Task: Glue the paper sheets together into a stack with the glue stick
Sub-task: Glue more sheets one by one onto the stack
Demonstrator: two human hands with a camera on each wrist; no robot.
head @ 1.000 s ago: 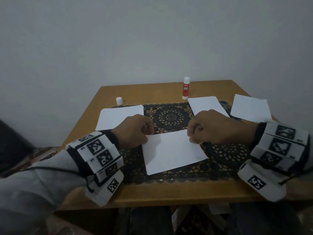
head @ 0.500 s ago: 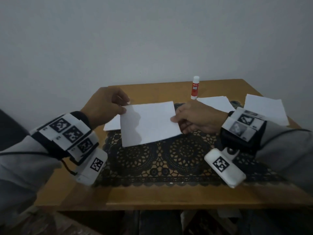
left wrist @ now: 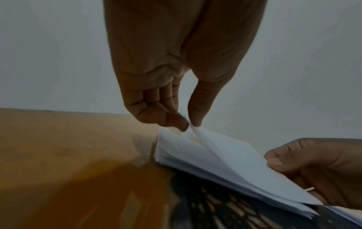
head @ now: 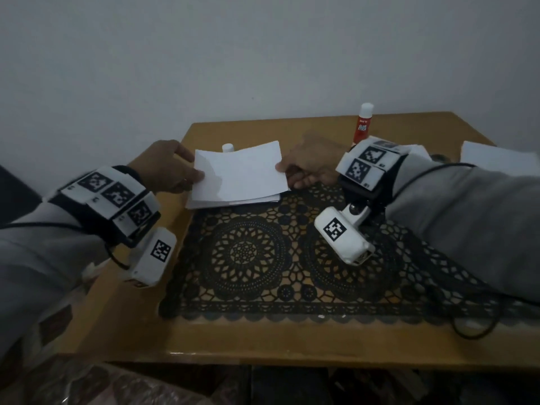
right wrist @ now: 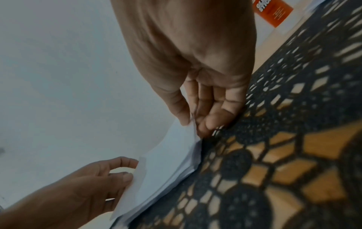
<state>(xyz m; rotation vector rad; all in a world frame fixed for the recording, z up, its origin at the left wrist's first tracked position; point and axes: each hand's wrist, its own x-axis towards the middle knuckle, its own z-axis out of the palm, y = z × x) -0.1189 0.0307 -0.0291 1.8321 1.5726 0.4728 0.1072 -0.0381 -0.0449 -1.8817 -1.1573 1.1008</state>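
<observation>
Your left hand (head: 165, 168) pinches the left edge of the top paper sheet (head: 241, 173) between thumb and fingers, and your right hand (head: 311, 165) pinches its right edge the same way. You hold that sheet just over the paper stack (head: 230, 201), which lies at the far left corner of the black lace mat (head: 292, 258) and partly on the wooden table (head: 263, 343).

The left wrist view shows what the head view hides: the sheet's left edge is lifted clear of the stack under your thumb (left wrist: 197, 106), while its right side lies closer to the pile. The right wrist view shows your lower fingers (right wrist: 210, 122) near the mat by the stack's corner; whether they touch it is unclear.

Farther out, the red glue stick (head: 362, 124) stands upright and uncapped near the table's far edge, behind your right wrist. Its white cap (head: 228, 147) stands just behind the held sheet. Another loose sheet (head: 496, 157) lies at the far right.

Half a second ago you held the sheet farther right, over the mat's back edge; a second ago it lay flat at the mat's centre.
</observation>
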